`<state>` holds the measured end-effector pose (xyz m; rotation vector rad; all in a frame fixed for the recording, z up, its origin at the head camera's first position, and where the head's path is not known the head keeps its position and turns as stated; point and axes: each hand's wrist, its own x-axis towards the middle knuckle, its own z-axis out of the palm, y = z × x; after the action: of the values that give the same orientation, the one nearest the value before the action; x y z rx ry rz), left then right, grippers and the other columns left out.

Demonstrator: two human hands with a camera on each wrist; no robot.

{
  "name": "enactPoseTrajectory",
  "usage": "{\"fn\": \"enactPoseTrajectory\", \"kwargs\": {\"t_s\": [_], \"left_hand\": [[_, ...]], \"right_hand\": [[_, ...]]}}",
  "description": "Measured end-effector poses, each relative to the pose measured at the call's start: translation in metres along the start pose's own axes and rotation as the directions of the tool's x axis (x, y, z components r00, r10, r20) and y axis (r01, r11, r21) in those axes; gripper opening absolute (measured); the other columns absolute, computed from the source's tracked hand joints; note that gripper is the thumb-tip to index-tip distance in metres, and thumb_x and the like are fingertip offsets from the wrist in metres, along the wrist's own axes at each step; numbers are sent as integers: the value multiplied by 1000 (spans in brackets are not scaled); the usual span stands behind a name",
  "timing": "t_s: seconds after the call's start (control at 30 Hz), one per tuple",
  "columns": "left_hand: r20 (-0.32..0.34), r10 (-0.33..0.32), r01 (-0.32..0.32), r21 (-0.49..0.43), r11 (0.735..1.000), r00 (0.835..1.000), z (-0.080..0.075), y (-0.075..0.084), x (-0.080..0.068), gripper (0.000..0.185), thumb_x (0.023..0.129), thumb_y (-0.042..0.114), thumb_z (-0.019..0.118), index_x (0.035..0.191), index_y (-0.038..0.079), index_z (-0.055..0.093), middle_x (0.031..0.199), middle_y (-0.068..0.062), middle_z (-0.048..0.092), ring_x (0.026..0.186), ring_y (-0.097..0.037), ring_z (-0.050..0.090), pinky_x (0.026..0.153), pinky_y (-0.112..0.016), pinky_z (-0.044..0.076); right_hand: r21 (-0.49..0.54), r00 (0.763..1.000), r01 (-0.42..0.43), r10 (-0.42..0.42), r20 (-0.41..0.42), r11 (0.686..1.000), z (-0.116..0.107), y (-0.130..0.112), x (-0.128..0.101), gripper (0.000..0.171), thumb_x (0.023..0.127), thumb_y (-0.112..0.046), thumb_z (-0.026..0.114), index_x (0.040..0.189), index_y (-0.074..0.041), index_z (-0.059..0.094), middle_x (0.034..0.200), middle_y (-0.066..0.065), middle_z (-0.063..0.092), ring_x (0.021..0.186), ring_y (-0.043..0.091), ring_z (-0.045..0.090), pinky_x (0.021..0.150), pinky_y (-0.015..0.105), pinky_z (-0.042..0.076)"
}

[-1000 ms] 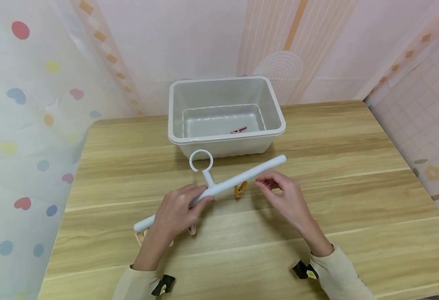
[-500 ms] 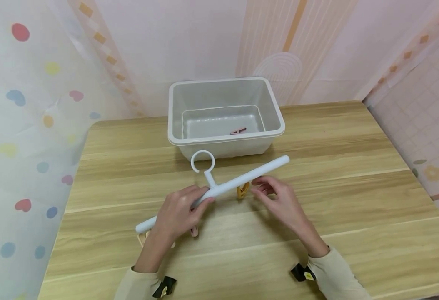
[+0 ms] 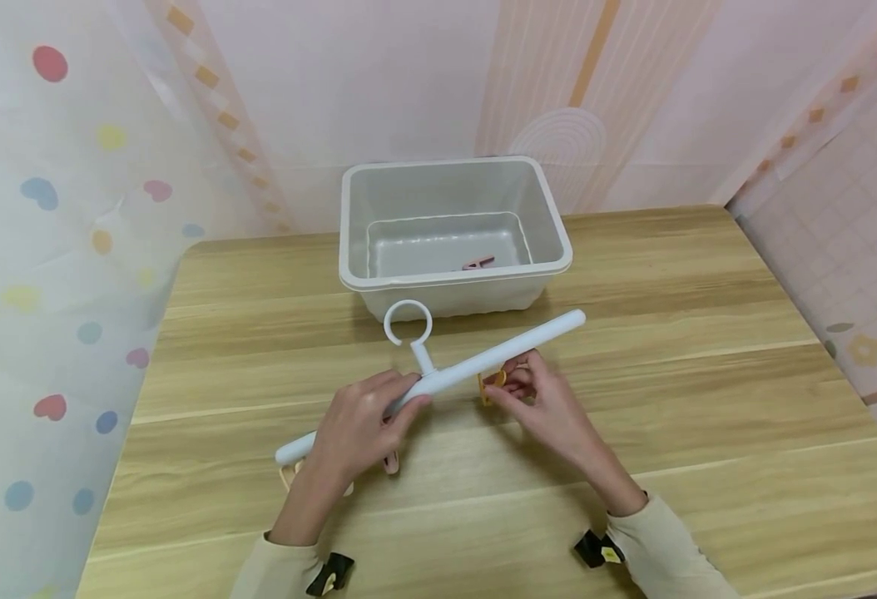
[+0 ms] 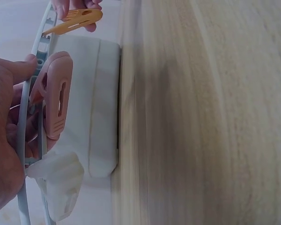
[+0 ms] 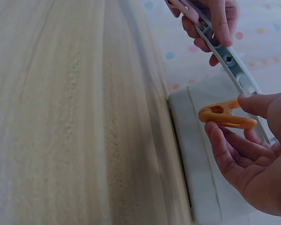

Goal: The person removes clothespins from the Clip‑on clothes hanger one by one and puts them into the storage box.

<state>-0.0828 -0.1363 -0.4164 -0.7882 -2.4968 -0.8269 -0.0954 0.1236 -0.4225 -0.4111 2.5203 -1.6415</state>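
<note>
A pale blue hanger [image 3: 517, 348] with an open ring hook is held slanting over the table. My left hand [image 3: 358, 426] grips its bar just left of the hook. Three clothespins hang along the bar's underside: an orange one [image 5: 227, 117] on the right part, a pink one [image 4: 59, 96] by my left hand, and a cream one [image 4: 61, 185] towards the left end. My right hand [image 3: 551, 412] pinches the orange clothespin, thumb on one arm and fingertip on the other. In the head view, my left hand and forearm partly cover the pink and cream clothespins.
Behind the hanger, a light grey plastic bin [image 3: 408, 278] stands at the back of the wooden table [image 3: 708, 399]. Inside it lies a pink clothespin [image 3: 478, 263]. Patterned wall coverings border the table at the back and sides.
My right hand has moved left from beside the bar to the orange clothespin and taken it between thumb and finger. My left hand keeps its grip on the hanger, which has shifted slightly right.
</note>
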Motion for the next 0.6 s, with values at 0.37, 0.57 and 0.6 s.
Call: {"fn": "enactPoseTrajectory", "kwargs": {"t_s": [0.37, 0.57, 0.6], "left_hand": [[-14, 9, -9, -16, 1000, 1000, 0, -1, -1, 24, 85, 18, 79, 104, 4, 76, 75, 0, 67, 57, -1, 49, 52, -19, 47], [-12, 25, -26, -24, 999, 1000, 1, -1, 0, 23, 85, 17, 79, 103, 3, 76, 75, 0, 67, 58, -1, 50, 52, -18, 47], [-9, 28, -28, -25, 999, 1000, 1, -1, 0, 23, 85, 17, 79, 104, 3, 76, 76, -1, 68, 58, -1, 51, 52, -18, 47]], "right_hand": [[101, 985, -91, 75, 154, 991, -1, 0, -6, 22, 95, -21, 70, 110, -7, 66, 90, 6, 67, 79, 11, 60, 70, 21, 51], [241, 967, -114, 53, 248, 964, -2, 1, -7, 19, 103, -19, 57, 108, -1, 57, 92, 16, 68, 80, 8, 63, 72, 26, 55], [258, 967, -114, 47, 251, 960, -2, 1, -7, 19, 104, -18, 55, 109, 1, 55, 91, 17, 68, 79, 8, 63, 72, 27, 55]]}}
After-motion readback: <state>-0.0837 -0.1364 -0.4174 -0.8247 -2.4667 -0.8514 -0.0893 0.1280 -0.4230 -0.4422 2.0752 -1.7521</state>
